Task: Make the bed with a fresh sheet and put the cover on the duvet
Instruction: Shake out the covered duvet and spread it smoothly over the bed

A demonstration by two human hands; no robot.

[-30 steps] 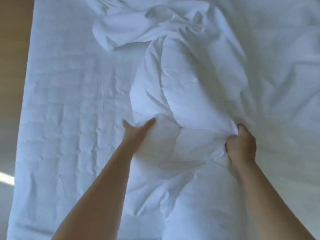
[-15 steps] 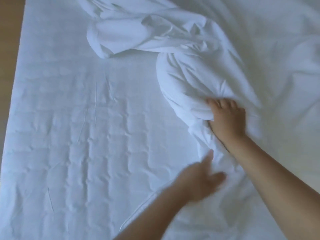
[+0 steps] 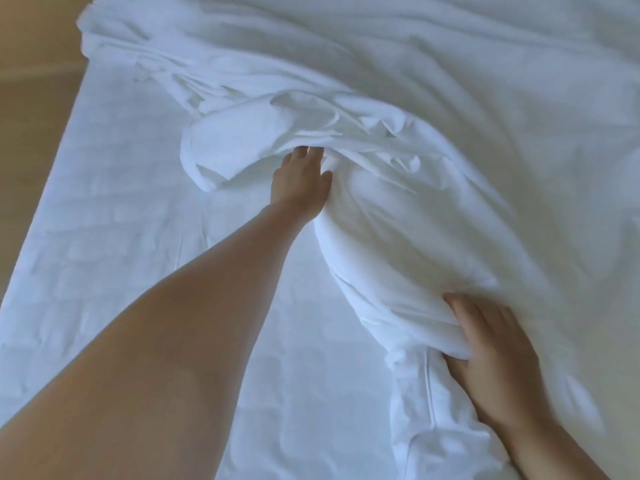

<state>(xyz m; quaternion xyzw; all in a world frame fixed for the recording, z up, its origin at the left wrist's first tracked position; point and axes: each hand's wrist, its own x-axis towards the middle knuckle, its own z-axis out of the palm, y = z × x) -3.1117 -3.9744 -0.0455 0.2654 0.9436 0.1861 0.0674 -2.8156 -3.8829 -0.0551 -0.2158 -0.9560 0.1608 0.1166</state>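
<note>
A white duvet [image 3: 398, 237], bunched into a thick roll and partly wrapped in its crumpled white cover [image 3: 242, 140], lies across the middle of the bed. My left hand [image 3: 299, 181] reaches far forward with fairly straight fingers. Its fingertips slip under a fold of the cover where cover and roll meet, and are hidden there. My right hand [image 3: 495, 358] grips the near end of the roll, a fold of fabric caught between thumb and fingers. The white sheet [image 3: 121, 271] is spread flat over the mattress on the left, with quilting showing through.
More rumpled white bedding [image 3: 485, 64] covers the far and right side of the bed. The bed's left edge runs diagonally, with wooden floor [image 3: 31, 116] beyond it.
My left hand moved from near the roll's near end up to the cover's folds. My right hand shifted down the roll toward me. The view leaned further over the bed.
</note>
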